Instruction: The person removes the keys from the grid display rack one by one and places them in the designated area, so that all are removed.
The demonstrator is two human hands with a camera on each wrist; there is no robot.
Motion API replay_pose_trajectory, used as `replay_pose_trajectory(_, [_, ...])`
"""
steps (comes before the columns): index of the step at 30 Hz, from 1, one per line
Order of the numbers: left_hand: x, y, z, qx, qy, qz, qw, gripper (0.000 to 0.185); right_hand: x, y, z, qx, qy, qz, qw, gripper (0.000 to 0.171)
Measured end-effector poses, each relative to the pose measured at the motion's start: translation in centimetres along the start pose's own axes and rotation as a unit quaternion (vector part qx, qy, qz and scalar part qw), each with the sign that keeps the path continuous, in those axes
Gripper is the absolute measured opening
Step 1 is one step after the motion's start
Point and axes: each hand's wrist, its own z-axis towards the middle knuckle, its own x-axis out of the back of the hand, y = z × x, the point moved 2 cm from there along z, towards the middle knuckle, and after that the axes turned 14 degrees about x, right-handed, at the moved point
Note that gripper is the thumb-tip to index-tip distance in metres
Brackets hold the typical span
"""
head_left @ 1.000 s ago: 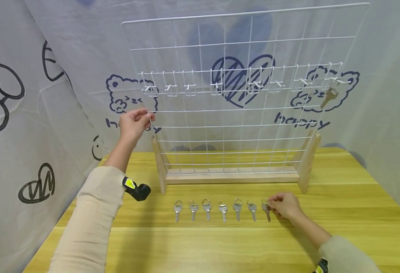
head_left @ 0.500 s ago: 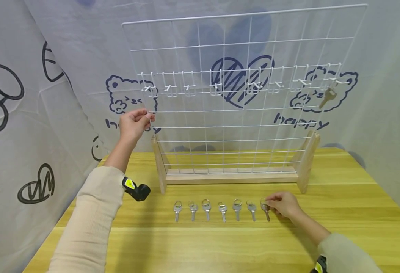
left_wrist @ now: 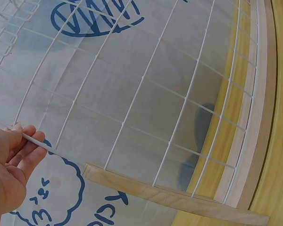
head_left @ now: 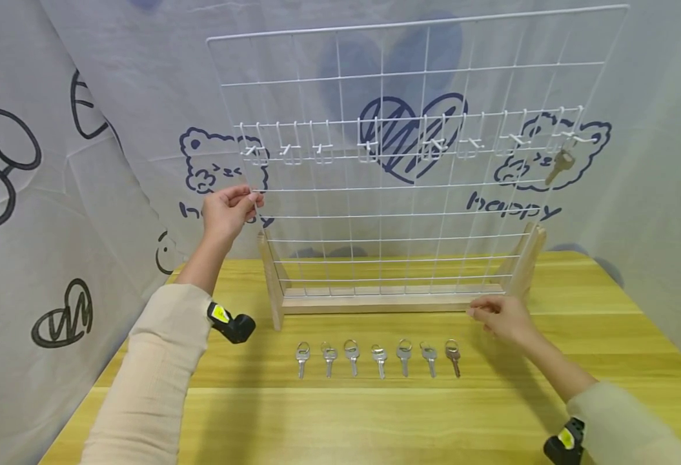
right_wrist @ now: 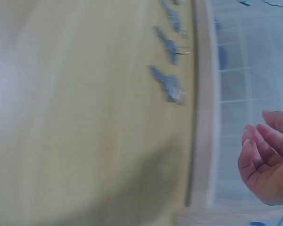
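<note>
At the left side of the white wire grid panel (head_left: pixel 381 188), my left hand (head_left: pixel 226 212) pinches the frame's edge wire between thumb and fingers; the left wrist view shows this grip (left_wrist: pixel 19 157) close up. My right hand (head_left: pixel 505 318) is over the table in front of the wooden base's right end, its fingers loosely bent with nothing between them. Below and to its left lies the rightmost key (head_left: pixel 453 355), darker than the others, with a ring on it. Several silver keys (head_left: pixel 379 356) with rings continue the row leftward. One key (head_left: pixel 561 165) hangs from the far-right hook.
Several white hooks (head_left: pixel 368 150) hang along one grid wire. A wooden stand (head_left: pixel 395 303) with slanted side legs holds the panel upright on the yellow wood table (head_left: pixel 352 426). Behind is a pale cloth (head_left: pixel 113 213) with drawn figures.
My right hand has let go of the rightmost key and lifted up and away toward the stand; that key stays on the table. The left hand keeps its place.
</note>
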Motion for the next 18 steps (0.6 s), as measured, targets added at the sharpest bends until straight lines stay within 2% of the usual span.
replay_pose_trajectory(6, [0.0, 0.0, 0.0, 0.008, 0.002, 0.009, 0.9999, 0.030, 3.2, -2.7, 0.9, 0.030, 0.066, -0.053, 0.996, 0.031])
replay_pose_trajectory(13, [0.0, -0.1, 0.0, 0.011, 0.004, 0.015, 0.9998, 0.031, 6.2, -4.6, 1.7, 0.051, 0.121, -0.031, 0.991, 0.036])
replay_pose_trajectory(15, [0.0, 0.0, 0.0, 0.010, 0.003, 0.012, 0.9999, 0.030, 7.1, -5.1, 1.9, 0.053, 0.138, -0.014, 0.989, 0.029])
replay_pose_trajectory(18, [0.0, 0.1, -0.1, 0.007, 0.001, 0.011, 0.9999, 0.030, 8.4, -5.8, 2.3, 0.052, 0.167, 0.024, 0.984, 0.007])
